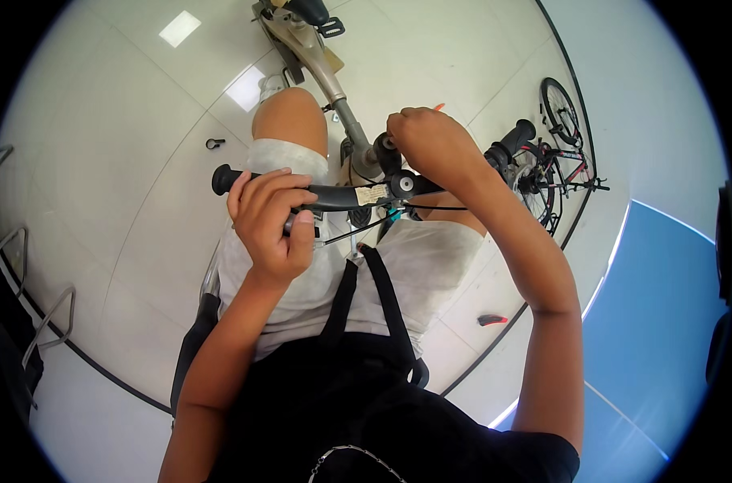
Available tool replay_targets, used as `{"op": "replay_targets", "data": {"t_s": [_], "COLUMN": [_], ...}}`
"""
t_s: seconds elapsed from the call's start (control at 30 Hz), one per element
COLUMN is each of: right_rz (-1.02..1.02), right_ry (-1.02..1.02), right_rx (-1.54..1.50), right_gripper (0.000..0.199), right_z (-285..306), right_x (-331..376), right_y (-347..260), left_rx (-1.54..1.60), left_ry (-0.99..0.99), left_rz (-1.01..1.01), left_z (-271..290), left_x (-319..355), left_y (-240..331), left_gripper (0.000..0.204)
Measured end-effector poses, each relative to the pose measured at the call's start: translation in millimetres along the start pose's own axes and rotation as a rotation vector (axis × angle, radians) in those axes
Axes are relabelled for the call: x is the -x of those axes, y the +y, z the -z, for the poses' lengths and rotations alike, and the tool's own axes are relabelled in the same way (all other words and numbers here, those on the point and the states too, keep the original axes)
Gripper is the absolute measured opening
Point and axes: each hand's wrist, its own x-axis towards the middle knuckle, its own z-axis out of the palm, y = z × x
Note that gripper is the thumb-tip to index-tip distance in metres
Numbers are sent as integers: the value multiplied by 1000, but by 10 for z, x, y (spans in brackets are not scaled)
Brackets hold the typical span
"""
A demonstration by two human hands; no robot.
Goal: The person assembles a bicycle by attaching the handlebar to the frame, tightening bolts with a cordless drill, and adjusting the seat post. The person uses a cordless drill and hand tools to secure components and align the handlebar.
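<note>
Across my lap lies a black bicycle handlebar (334, 196), a worn label near its middle. My left hand (271, 221) is wrapped over its left side, just inside the end grip, fingers on top and thumb beneath by the brake lever. Above the stem (388, 154) my right hand (432, 145) is closed in a fist. A thin orange tip (439, 106) shows past its knuckles; what the fingers hold is hidden. Forward of the stem runs the beige bicycle frame (314, 60), between my knees, up to a black saddle (307, 10).
A black clamp ring (215, 144) lies on the tiled floor at left. At right are a red-and-black tool (492, 320) and a second bicycle (571, 165). Metal chair legs (50, 318) stand at far left. Cables (358, 232) hang under the handlebar.
</note>
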Motion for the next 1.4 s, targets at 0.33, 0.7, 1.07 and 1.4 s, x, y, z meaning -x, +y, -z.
{"op": "replay_targets", "data": {"t_s": [0.33, 0.7, 1.07, 1.4], "right_rz": [-32, -113, -150, -204], "right_ry": [-47, -40, 15, 0], "right_rx": [24, 13, -44, -133], "right_gripper": [14, 22, 21, 16], "right_z": [14, -38, -95, -88], "right_x": [-13, -15, 27, -20], "right_y": [-31, -109, -104, -125], "left_rx": [-17, -12, -19, -10], "left_ry": [-48, -40, -33, -21], "left_rz": [0, 4, 3, 17], "left_z": [32, 34, 28, 21], "left_x": [12, 9, 6, 4], "left_y": [14, 6, 21, 15], "left_gripper": [22, 23, 22, 22]}}
